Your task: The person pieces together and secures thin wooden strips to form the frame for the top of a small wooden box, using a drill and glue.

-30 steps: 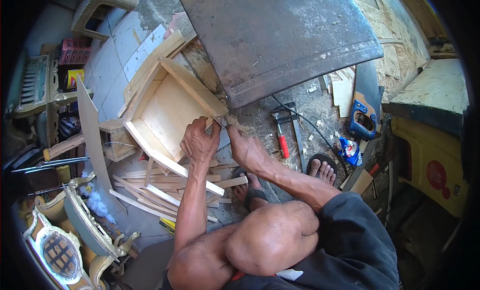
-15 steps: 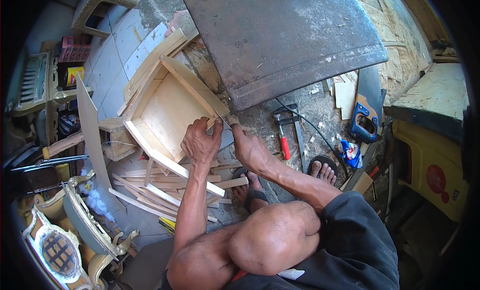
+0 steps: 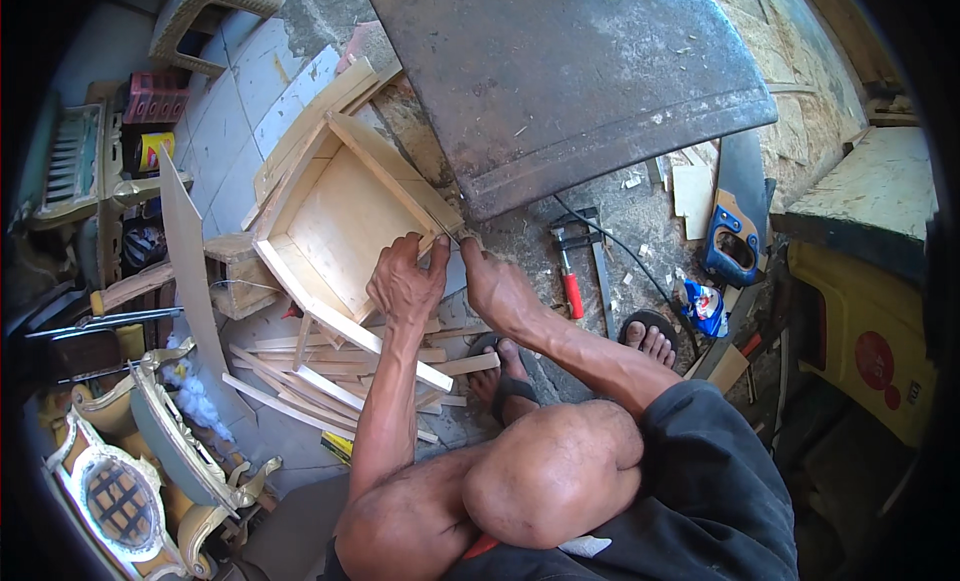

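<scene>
A shallow, angled box of pale wood (image 3: 355,221) with raised sides lies tilted in front of me. My left hand (image 3: 408,281) is closed over the box's near right edge, thumb and fingertips by its corner. Just right of it, my right hand (image 3: 492,283) pinches a thin, dark metal blade (image 3: 449,236) against that same corner. Most of the blade is hidden by my fingers, so its exact kind does not show. Below the box, several narrow wooden strips (image 3: 320,376) lie in a loose pile on the floor.
A worn metal-topped table (image 3: 600,91) stands ahead. On the floor to the right are a red-handled clamp (image 3: 572,293), a blue-handled saw (image 3: 733,243), a cable and a blue packet (image 3: 705,308). A thin board (image 3: 190,261) and ornate furniture pieces (image 3: 125,496) stand left.
Both hands stay at the box's corner. The thin blade has shifted slightly in angle, and my right fingertips have moved a little. The whole view has drifted slightly.
</scene>
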Motion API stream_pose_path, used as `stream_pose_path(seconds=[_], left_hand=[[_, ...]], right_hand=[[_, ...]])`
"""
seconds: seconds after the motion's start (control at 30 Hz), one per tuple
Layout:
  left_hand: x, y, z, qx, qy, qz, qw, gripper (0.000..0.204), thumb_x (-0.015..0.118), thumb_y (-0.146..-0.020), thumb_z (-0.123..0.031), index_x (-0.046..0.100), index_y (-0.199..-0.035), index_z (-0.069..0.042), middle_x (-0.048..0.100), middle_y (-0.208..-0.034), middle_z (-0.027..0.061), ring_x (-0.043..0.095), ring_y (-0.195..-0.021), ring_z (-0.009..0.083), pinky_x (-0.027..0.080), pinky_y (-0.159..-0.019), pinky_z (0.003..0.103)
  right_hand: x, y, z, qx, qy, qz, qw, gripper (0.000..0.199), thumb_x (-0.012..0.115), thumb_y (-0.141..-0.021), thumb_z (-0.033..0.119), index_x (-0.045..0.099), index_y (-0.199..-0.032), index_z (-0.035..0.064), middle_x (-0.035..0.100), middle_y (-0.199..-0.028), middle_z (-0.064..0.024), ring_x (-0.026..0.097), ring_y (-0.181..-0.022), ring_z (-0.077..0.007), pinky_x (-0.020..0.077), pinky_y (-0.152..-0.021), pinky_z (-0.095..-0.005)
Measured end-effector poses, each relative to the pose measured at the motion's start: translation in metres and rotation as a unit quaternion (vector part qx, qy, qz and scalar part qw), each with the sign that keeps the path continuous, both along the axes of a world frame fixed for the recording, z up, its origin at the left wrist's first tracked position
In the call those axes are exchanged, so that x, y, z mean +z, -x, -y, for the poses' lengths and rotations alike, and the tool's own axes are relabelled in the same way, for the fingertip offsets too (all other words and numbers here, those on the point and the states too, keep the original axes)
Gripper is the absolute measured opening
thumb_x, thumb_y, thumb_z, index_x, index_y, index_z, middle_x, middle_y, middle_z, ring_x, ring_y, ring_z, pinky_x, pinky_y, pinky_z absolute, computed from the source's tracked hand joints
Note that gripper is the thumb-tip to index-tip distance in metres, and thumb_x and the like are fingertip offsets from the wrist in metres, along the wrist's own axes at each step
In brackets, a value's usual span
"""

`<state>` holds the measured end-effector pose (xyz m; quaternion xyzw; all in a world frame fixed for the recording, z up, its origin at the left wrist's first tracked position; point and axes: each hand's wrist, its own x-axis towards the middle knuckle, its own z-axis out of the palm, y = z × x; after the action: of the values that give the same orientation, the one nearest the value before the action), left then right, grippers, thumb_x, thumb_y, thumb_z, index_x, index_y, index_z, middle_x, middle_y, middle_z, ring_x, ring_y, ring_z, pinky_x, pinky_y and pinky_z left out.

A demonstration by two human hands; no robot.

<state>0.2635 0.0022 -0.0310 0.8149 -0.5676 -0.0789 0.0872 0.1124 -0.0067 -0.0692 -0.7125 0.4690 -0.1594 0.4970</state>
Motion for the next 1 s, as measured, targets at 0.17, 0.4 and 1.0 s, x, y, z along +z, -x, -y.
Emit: stream_pose_path(seconds=[0.17, 0.4, 1.0], left_hand=[[0.000, -0.002, -0.003, -0.020, 0.020, 0.001, 1.000, 0.038, 0.072, -0.091, -0.042, 0.069, -0.091, -0.004, 0.068, -0.080, 0.0221, 0.067, -0.077, 0.0426, 0.050, -0.065, 0.053], [-0.002, -0.002, -0.002, -0.021, 0.010, -0.013, 1.000, 0.039, 0.071, -0.091, -0.043, 0.069, -0.092, -0.004, 0.068, -0.080, 0.0219, 0.067, -0.077, 0.0429, 0.050, -0.064, 0.054], [0.002, 0.000, -0.003, -0.017, 0.029, -0.020, 0.999, 0.035, 0.076, -0.088, -0.039, 0.072, -0.090, -0.004, 0.070, -0.083, 0.0158, 0.068, -0.080, 0.0362, 0.054, -0.069, 0.049]], right_hand=[[0.007, -0.001, 0.002, -0.005, 0.000, 0.002, 1.000, 0.025, 0.047, -0.093, 0.004, 0.044, -0.117, -0.0013, 0.067, -0.084, -0.0353, 0.067, -0.080, -0.0559, 0.0533, -0.070, -0.0641], [-0.003, 0.001, 0.000, -0.005, -0.025, -0.002, 1.000, 0.027, 0.047, -0.092, 0.004, 0.044, -0.118, -0.0016, 0.067, -0.084, -0.0358, 0.067, -0.080, -0.0559, 0.0532, -0.070, -0.0641], [-0.015, 0.005, 0.000, 0.009, -0.015, -0.091, 0.996, 0.043, 0.048, -0.092, 0.007, 0.047, -0.135, 0.0015, 0.069, -0.094, -0.0361, 0.068, -0.088, -0.0553, 0.0524, -0.077, -0.0642]])
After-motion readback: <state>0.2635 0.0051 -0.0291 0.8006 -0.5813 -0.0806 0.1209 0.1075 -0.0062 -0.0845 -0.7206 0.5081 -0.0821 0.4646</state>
